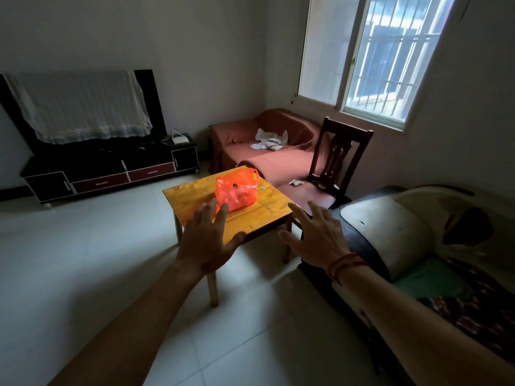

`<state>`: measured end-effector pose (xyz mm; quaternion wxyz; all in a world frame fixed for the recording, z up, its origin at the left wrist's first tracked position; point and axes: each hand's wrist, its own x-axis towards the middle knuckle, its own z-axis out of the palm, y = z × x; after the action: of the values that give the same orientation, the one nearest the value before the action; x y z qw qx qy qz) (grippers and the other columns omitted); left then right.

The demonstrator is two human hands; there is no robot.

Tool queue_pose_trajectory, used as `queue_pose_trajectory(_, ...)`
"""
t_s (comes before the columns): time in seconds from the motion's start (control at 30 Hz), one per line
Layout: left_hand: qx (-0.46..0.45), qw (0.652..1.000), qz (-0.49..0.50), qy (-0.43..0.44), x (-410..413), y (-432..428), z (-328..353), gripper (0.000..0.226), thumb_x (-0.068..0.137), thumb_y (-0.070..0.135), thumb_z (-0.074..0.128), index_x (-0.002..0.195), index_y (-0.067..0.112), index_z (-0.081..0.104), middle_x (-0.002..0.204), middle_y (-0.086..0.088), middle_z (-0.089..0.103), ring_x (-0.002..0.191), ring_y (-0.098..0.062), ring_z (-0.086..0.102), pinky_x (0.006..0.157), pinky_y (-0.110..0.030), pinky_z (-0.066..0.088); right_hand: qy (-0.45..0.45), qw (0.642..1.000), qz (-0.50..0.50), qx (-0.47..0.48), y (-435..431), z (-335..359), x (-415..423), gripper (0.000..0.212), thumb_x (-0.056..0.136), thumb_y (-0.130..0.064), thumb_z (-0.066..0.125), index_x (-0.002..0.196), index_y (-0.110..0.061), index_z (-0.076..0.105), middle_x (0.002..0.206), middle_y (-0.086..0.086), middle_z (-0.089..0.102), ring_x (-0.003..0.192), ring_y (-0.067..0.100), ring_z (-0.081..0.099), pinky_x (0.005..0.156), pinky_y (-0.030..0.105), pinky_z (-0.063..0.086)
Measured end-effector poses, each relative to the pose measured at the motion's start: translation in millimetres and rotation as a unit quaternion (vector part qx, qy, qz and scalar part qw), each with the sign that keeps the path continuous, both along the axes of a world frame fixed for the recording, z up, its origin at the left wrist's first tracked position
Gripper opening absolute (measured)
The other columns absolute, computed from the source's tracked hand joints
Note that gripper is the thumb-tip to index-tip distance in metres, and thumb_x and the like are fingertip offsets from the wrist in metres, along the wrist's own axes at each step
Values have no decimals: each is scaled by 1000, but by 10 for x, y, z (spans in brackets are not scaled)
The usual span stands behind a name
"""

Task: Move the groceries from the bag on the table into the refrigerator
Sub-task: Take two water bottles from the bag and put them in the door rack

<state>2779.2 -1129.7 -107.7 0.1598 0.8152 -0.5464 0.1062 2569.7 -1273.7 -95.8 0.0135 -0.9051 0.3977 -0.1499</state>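
Note:
An orange plastic bag (239, 189) with groceries inside sits on a small yellow wooden table (189, 195) in the middle of the room. My left hand (207, 240) is stretched out in front of the table, fingers apart, its fingertips overlapping the bag's near left side in the view; it holds nothing. My right hand (316, 235) is held out to the right of the table's near corner, also spread and empty, with a red string on the wrist. No refrigerator is in view.
A dark wooden chair (338, 160) stands just right of the table. A red-covered sofa (267, 157) lies behind it under a window. A covered TV on a black stand (111, 174) is at the left wall. Another seat (390, 232) with cushions is at my right. White tiled floor surrounds the table.

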Motion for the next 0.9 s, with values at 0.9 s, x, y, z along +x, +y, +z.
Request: queue_pose_trajectory(0.9,10,992,73,98,2880,-3621,-603,85,82,68,40,147,15,36,153,-14,31,139,-31,29,111,-46,29,79,993,67,52,-3798,-703,3042,79,85,-72,46,152,-39,20,152,10,34,132,34,40,102,47,37)
